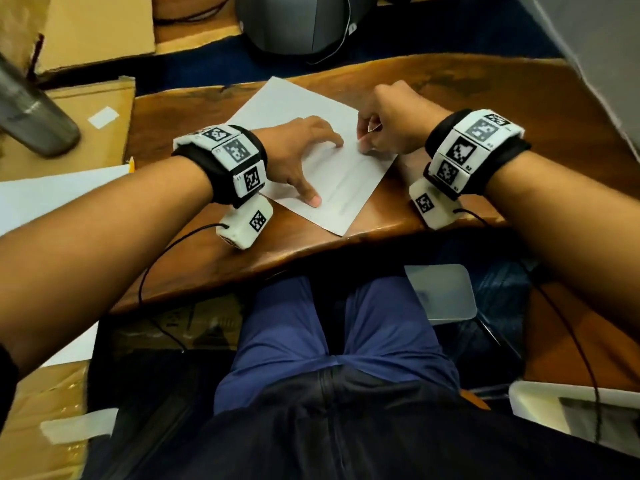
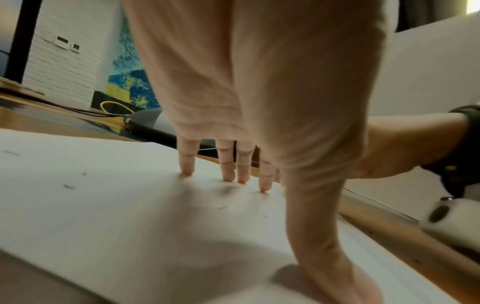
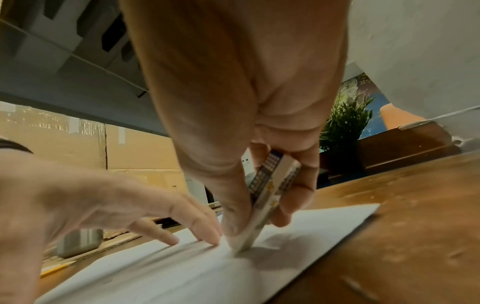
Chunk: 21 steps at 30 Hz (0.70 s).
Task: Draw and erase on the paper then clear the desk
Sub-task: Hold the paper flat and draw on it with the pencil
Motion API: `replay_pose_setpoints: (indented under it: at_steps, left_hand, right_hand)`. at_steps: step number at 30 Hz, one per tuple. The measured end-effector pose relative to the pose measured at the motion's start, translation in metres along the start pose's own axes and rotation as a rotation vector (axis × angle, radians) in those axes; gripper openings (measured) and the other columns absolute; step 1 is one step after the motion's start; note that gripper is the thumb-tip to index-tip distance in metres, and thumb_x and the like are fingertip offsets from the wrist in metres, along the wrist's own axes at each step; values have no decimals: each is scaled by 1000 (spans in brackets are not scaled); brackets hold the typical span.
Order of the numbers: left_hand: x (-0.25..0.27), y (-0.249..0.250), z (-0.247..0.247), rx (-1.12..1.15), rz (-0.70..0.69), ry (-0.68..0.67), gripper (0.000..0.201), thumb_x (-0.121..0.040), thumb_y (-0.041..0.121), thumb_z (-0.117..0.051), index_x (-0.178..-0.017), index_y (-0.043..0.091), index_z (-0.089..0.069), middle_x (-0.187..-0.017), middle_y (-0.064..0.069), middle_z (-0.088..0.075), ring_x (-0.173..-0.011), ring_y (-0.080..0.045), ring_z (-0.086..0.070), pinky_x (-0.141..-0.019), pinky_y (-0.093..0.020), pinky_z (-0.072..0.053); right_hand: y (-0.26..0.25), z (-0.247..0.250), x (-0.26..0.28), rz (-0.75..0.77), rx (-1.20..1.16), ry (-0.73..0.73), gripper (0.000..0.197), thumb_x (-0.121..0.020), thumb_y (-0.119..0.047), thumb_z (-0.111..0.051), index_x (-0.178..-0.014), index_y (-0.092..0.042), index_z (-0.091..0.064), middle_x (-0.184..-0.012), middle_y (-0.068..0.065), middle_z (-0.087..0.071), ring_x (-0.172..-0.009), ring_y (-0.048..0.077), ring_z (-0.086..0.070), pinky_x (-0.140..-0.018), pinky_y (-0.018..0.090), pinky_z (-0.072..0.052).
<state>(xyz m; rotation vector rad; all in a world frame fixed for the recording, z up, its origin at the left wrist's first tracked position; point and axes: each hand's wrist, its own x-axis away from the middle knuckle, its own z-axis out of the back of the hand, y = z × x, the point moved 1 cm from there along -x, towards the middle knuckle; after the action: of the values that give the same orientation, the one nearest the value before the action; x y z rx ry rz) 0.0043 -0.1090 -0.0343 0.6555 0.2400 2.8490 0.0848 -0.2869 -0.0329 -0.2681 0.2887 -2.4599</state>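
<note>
Head view: a seated person is working at a wooden desk (image 1: pixel 485 98). The left hand (image 1: pixel 298 150) is spreading straight fingers flat on a white sheet of paper (image 1: pixel 277 105) lying at the desk's centre, pinning it down. At the sheet's 3 o'clock edge, the right hand (image 1: pixel 391 123) is pinching a small eraser (image 1: pixel 363 138) against the paper. A steel bottle (image 1: pixel 31 112) is lying at 10 o'clock on a cardboard box (image 1: pixel 104 98).

Left wrist view: the left hand (image 2: pixel 259 92) is pressing its fingertips (image 2: pixel 228 176) and thumb onto the paper (image 2: pixel 91 205), where small dark specks are lying scattered.

Right wrist view: the right hand (image 3: pixel 246 102) is gripping the sleeved eraser (image 3: pixel 270 191) between thumb and fingers, its tip touching the paper (image 3: pixel 182 277). The left hand (image 3: pixel 103 205) is resting just beside it, at 9 o'clock. A yellow pencil (image 3: pixel 55 269) is lying on the desk (image 3: pixel 415 226) past the sheet's far edge.
</note>
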Motion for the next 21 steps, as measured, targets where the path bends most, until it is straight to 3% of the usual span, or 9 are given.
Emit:
replay_pose_setpoints:
  at_steps: [5, 10, 13, 15, 17, 19, 21]
  left_hand:
    - [-9, -4, -2, -39, 71, -65, 114, -66, 61, -79, -154, 45, -9, -165, 6, 3, -151, -23, -8, -120, -49, -16]
    - [-14, 3, -1, -142, 109, -186, 128, -61, 63, -81, -150, 52, 11, -162, 5, 22, -151, -23, 7, -120, -53, -11]
    - [-17, 6, 3, -201, 130, -230, 135, -56, 66, -81, -149, 50, 15, -160, 3, 29, -151, -25, 12, -120, -55, -13]
    - [-18, 8, 4, -219, 123, -240, 139, -54, 65, -82, -148, 48, 19, -159, 2, 31, -150, -26, 16, -119, -56, -11]
    - [-21, 9, 3, -216, 106, -244, 145, -51, 64, -85, -146, 50, 23, -159, 0, 32, -149, -27, 19, -119, -58, -9]
    - [-21, 9, 0, -214, 105, -245, 148, -47, 64, -86, -146, 50, 24, -159, 0, 32, -149, -28, 20, -118, -60, -9]
    - [-21, 9, 0, -229, 112, -252, 147, -47, 64, -85, -147, 48, 21, -158, 0, 33, -149, -28, 20, -118, -60, -9]
  right_hand:
    - [15, 8, 0, -52, -61, -1, 19, -85, -29, -77, -97, -15, -77, -95, 5, -72, -85, 20, -63, -70, 32, -51]
    - [5, 3, 5, -47, -123, 27, 18, -84, -26, -78, -93, -11, -78, -89, 5, -72, -81, 20, -65, -67, 29, -56]
    - [-12, -4, 18, 75, -126, -137, 14, -82, -28, -78, -85, -15, -78, -79, 2, -73, -73, 18, -68, -61, 25, -55]
    - [-11, 1, 15, 57, -151, -186, 13, -80, -27, -80, -82, -14, -78, -73, 1, -74, -64, 16, -69, -53, 17, -50]
    - [1, 10, 4, -57, -184, -71, 14, -79, -24, -81, -82, -10, -78, -73, 3, -73, -59, 13, -66, -55, 19, -49]
    - [7, 10, -1, -134, -182, 42, 14, -78, -19, -81, -80, -7, -75, -79, 6, -73, -66, 17, -65, -57, 27, -52]
    - [-7, 0, 5, -76, -132, 21, 12, -77, -17, -78, -79, -7, -73, -81, 7, -71, -72, 20, -65, -59, 32, -55]
